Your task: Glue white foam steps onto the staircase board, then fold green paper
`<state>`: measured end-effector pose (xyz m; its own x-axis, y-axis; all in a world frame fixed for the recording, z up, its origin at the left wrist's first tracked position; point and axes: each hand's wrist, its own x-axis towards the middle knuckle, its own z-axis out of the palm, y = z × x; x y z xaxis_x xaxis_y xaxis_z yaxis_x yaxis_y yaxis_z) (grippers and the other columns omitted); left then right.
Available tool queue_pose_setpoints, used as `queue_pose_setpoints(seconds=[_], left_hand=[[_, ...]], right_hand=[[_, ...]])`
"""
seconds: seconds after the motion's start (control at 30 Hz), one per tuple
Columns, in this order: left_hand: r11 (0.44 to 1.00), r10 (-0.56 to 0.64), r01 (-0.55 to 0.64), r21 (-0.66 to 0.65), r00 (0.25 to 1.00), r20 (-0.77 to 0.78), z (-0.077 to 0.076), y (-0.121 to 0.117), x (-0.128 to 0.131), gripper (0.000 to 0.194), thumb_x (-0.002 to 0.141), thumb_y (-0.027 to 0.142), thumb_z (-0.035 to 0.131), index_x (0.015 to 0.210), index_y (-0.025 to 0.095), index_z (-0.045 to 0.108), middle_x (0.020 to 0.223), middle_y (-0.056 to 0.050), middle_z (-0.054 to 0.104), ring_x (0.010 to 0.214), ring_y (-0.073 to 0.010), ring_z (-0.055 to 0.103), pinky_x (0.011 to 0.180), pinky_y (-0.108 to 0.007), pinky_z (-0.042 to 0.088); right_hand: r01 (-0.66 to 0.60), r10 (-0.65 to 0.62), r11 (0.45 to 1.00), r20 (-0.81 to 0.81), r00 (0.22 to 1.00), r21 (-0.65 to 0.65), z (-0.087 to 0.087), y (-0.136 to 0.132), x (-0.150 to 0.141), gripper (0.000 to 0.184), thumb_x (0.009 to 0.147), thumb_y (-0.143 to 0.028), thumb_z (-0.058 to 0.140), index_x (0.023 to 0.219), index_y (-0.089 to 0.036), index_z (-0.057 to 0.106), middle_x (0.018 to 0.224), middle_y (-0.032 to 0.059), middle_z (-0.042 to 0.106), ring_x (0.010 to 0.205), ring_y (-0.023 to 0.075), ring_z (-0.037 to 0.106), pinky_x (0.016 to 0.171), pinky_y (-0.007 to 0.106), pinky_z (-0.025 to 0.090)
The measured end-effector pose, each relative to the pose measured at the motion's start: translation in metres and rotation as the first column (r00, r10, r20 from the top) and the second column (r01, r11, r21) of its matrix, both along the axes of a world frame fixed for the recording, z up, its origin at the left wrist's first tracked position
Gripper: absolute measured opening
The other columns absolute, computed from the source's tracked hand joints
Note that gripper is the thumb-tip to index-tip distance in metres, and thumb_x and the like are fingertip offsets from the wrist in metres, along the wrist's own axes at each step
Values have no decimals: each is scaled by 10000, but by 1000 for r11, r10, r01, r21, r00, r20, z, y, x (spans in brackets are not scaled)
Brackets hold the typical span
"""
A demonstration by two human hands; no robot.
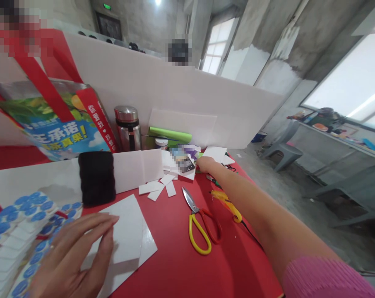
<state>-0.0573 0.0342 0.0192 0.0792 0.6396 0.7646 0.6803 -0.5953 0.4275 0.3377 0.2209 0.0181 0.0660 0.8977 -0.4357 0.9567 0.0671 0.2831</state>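
Note:
My left hand (78, 252) hovers over white sheets (125, 231) at the lower left. Its fingers are stretched forward, the thumb close to the fingertips, with nothing visible between them. My right arm reaches across the red table, and my right hand (206, 164) is at the small pile of papers and packets (183, 159) towards the back. Its fingers are mostly hidden, so what it touches is unclear. Between the hands lie scissors (195, 215) with one yellow and one red handle, blades slightly apart. Several small white strips (158, 188) lie beyond them.
A yellow corded tool (226, 203) lies under my right forearm. A black wrapped block (97, 179), a steel flask (128, 128), a green roll (170, 135) and a printed bag (60, 120) stand along the white partition (175, 91). Blue-patterned pieces (29, 211) lie far left.

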Motion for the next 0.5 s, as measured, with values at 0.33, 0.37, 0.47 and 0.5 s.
queue_pose_setpoints(seconds=[0.33,0.37,0.47,0.5], left_hand=[[884,-467,271,-381,512,-721,83,89,139,214,962,354,647,1074,191,730,1097,-102,756,1066,-305,698,896,-430,550],[889,-457,247,-385,473,-753,80,102,154,189,957,317,654,1057,177,733,1107,-111,754,1074,-304,694,892,-420,542],[889,-456,261,-376,422,-784,62,130,195,199,937,254,677,1085,145,755,1161,-150,750,1143,-315,673,938,-427,514],[882,-466,279,-379,406,-786,55,136,207,211,922,245,698,1100,155,767,1173,-144,752,1184,-311,659,985,-426,494]], right_hand=[[5,-1,999,-79,997,43,-6,8,-4,403,1008,-384,689,1346,-172,633,1354,123,649,1145,262,679,954,470,597],[4,-1,999,-84,997,39,-5,9,-4,403,1008,-384,689,1347,-173,632,1354,122,649,1145,262,679,954,472,597],[-1,2,1000,-94,996,6,-1,12,-3,406,1005,-381,695,1348,-174,632,1353,123,649,1147,262,680,952,467,597],[-8,7,1000,-99,995,-8,1,13,-3,404,1004,-382,696,1344,-173,635,1351,119,650,1148,265,680,953,465,597]])
